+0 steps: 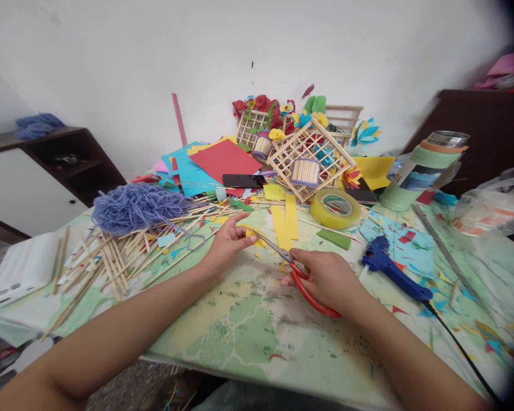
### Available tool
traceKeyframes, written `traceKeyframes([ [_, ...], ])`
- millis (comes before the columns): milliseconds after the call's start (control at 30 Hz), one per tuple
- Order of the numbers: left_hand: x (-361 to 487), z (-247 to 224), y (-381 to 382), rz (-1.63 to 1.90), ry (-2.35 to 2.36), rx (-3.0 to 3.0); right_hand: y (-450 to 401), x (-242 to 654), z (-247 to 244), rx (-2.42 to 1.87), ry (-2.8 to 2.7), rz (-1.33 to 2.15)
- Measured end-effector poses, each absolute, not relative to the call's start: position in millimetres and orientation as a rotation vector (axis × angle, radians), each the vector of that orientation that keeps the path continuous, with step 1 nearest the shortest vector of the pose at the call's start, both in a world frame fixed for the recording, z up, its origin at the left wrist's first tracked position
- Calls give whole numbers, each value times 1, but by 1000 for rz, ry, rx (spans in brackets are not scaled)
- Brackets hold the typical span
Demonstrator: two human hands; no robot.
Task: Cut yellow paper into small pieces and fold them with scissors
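Observation:
Red-handled scissors [310,291] are in my right hand [332,277], their blades pointing left toward my left hand [228,246]. Between the thumb and fingers of my left hand is a small piece of yellow paper [253,233], and the blade tips reach it. Yellow paper strips [291,217] lie on the table just beyond the scissors. Small yellow scraps are scattered beneath the blades.
Blue yarn [139,206] and wooden sticks [115,260] lie at left. Behind are coloured paper sheets [227,162] and a stick lattice [310,160] with paper flowers. A tape roll [334,209], blue glue gun [396,274] with its cord, and green bottle [420,171] occupy the right.

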State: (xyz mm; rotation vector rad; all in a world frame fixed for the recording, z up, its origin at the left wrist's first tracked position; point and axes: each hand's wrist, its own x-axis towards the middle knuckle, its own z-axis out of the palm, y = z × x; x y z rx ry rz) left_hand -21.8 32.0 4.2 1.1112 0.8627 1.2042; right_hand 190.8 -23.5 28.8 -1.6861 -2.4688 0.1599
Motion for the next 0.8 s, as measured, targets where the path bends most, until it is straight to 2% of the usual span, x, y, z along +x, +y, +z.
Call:
traceKeyframes([
  [800, -24, 2, 36, 1215, 848, 1144, -24, 192, 27, -1668, -2470, 128],
])
